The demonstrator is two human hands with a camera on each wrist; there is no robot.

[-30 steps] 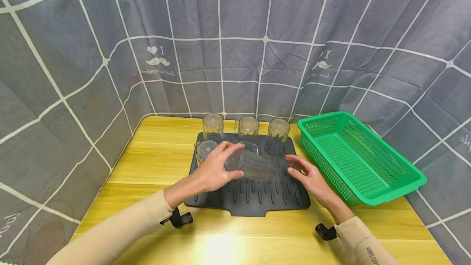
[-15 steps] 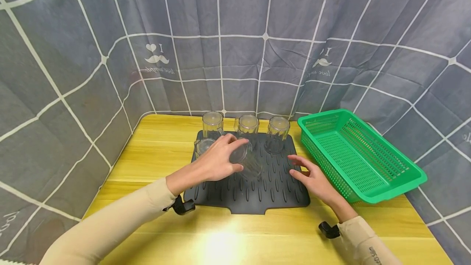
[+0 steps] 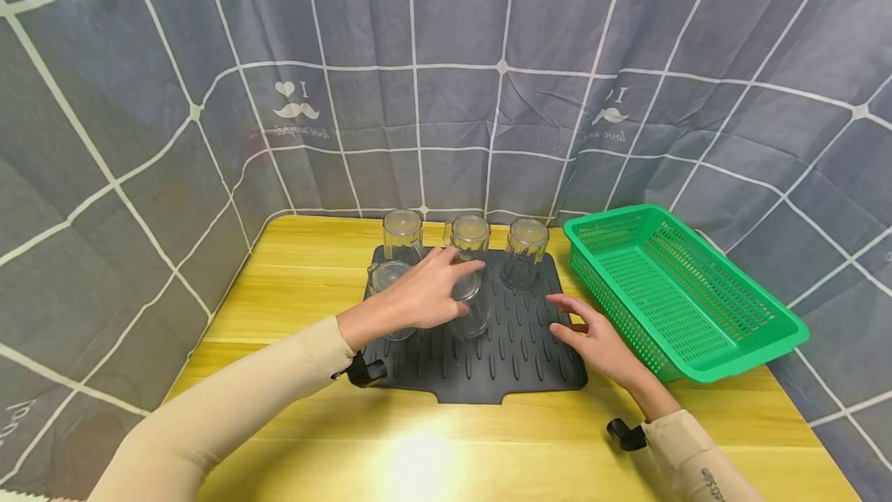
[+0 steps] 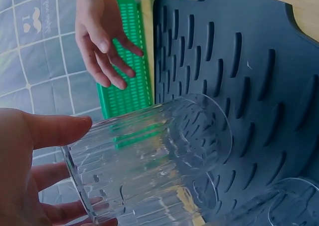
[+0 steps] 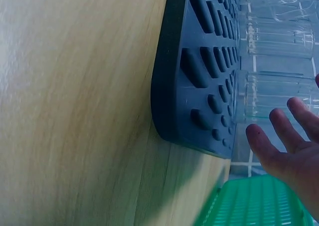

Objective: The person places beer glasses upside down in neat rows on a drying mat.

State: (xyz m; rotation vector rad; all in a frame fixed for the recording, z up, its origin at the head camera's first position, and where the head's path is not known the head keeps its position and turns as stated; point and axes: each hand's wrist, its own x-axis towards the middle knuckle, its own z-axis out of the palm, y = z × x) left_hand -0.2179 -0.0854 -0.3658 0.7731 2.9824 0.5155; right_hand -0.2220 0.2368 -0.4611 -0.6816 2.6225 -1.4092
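My left hand (image 3: pixel 428 297) holds a clear glass mug (image 3: pixel 477 318) by its base end, thumb on one side and fingers on the other. The mug is upside down, its rim at the black ridged drying mat (image 3: pixel 512 366); I cannot tell whether it bears fully on it. Left of it stands another upturned glass mug (image 3: pixel 390 276), partly behind the hand. Three more upturned mugs line the mat's back: left (image 3: pixel 403 229), middle (image 3: pixel 470 231) and right (image 3: pixel 526 242). My right hand (image 3: pixel 592 339) hovers by the mat's right edge, fingers loosely bent, holding nothing.
A green perforated basket (image 3: pixel 756 366) stands on the right of the wooden table (image 3: pixel 307 269), beside the mat. Behind and along the sides hangs a grey curtain (image 3: pixel 460 115) with white grid lines.
The held mug has gone from tilted, its mouth pointing right, to nearly upright with the rim down on the mat. My left hand has shifted slightly right and forward; the right hand has barely moved.
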